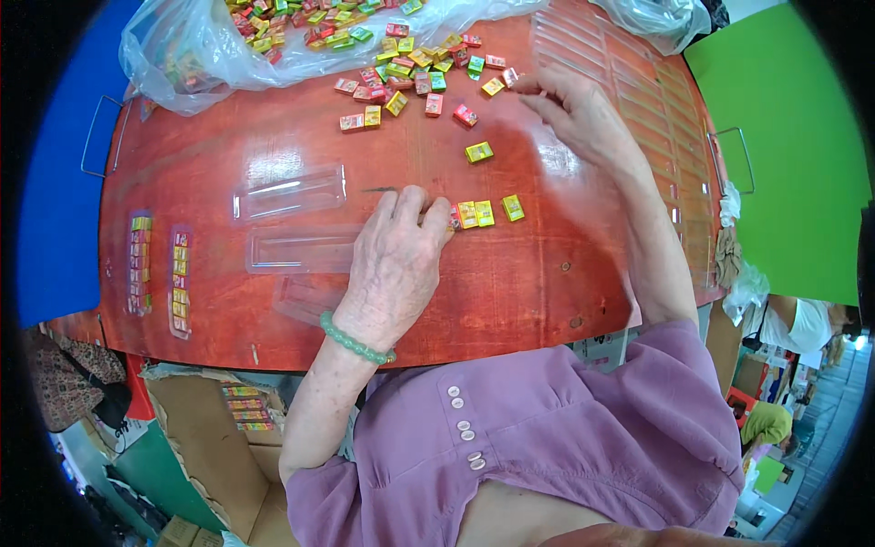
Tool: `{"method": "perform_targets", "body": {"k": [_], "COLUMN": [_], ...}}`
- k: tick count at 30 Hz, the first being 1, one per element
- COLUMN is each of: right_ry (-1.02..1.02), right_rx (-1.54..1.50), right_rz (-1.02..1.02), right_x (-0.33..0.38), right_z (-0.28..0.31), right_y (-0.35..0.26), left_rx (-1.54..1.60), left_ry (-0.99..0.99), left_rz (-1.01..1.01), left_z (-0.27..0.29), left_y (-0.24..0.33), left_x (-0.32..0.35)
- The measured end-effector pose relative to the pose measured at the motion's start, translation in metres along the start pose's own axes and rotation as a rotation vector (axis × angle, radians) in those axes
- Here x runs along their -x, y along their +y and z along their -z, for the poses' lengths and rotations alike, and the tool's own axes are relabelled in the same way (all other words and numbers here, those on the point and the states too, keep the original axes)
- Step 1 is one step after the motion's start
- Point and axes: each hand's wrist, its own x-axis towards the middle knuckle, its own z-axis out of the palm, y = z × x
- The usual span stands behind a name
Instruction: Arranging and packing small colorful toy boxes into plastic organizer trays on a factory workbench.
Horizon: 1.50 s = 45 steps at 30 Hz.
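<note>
Head view: boxes point(314, 15) in clear bag point(182, 77); left fingers point(438, 215) curled, hold unclear; right fingers point(547, 81) parted.

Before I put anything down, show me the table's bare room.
Bare: the red table below the row of small boxes, between the left hand and right forearm; also a strip between the filled trays and the empty trays. Crowded: the far side, with loose boxes and a plastic bag, and the right side, with clear trays.

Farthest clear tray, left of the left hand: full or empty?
Empty: the tray holds nothing, and the red tabletop shows through its clear plastic.
</note>
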Motion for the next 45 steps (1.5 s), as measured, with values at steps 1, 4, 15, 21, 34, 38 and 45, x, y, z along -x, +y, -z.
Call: {"method": "perform_targets", "body": {"k": [1, 4, 15, 21, 34, 38, 45], "right_ry": [0.024, 0.036, 0.178, 0.059, -0.243, -0.155, -0.282], "right_rx": [0.036, 0.138, 0.396, 0.384, 0.351, 0.089, 0.336], "right_rz": [-0.047, -0.005, 0.033, 0.131, 0.142, 0.483, 0.074], "right_x": [-0.005, -0.022, -0.059, -0.074, -0.086, -0.076, -0.077], "right_z": [0.001, -0.004, -0.04, -0.054, -0.029, -0.015, -0.015], "right_y": [0.004, 0.008, 0.004, 0.029, 0.017, 0.025, 0.006], "left_rx": [-0.002, -0.001, -0.031, 0.01, -0.036, -0.028, -0.023], "left_ry": [0.007, 0.009, 0.008, -0.026, 0.052, 0.057, 0.052], "left_rz": [-0.007, -0.01, -0.028, 0.013, -0.054, -0.065, -0.058], "left_z": [0.0, 0.001, 0.001, -0.002, -0.006, -0.005, -0.005], "left_y": [0.0, -0.001, 0.001, 0.0, -0.001, -0.001, -0.002], "left_x": [0.0, 0.0, 0.003, 0.001, 0.001, 0.003, 0.002]}}
